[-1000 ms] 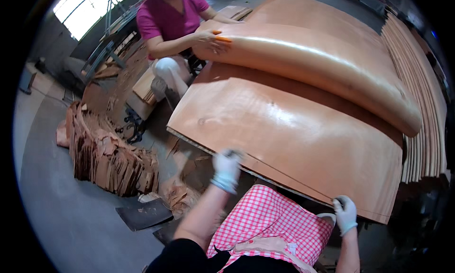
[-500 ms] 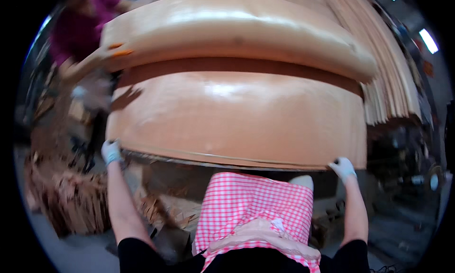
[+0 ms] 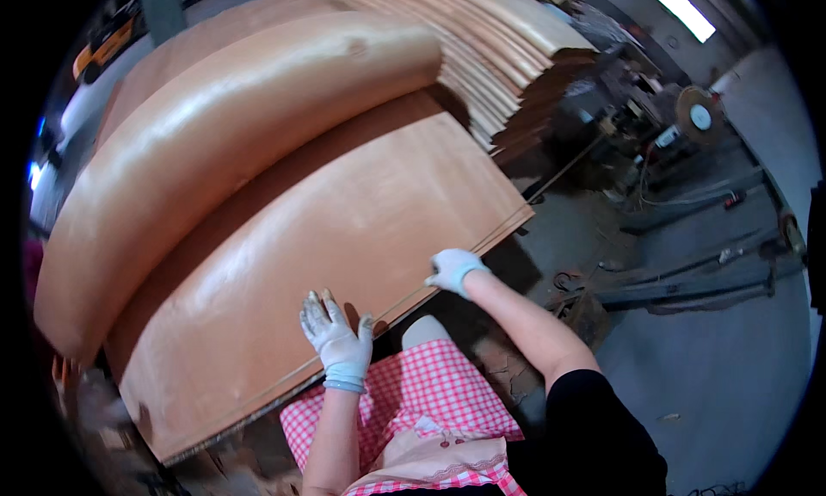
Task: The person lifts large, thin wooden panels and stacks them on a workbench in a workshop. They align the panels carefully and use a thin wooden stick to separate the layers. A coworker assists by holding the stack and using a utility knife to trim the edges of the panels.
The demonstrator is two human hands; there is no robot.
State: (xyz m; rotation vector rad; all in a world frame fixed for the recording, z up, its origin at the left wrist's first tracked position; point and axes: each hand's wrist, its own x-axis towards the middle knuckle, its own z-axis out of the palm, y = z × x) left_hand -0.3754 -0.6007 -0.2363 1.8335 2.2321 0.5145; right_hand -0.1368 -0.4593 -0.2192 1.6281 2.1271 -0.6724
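Observation:
A wide sheet of reddish-tan wood veneer lies on a flat pile in front of me, its near edge running along my apron. My left hand, in a white glove, rests by that edge with the fingers spread over the sheet, holding nothing. Farther right, my gloved right hand has its fingers curled at the same edge, seemingly pinching it; the fingertips are partly hidden. Beyond them a large glossy veneer sheet bulges up in a folded-back curve and casts a dark shadow.
Several curved veneer sheets are stacked at the far right. Beyond my right arm stands machinery with a round disc and metal bars above a grey floor. A yellow vehicle shows at the far left.
My view has swung to the right. My left hand has left the left corner and opened near the middle of the edge; my right hand has come inward along it. The co-worker is mostly out of view.

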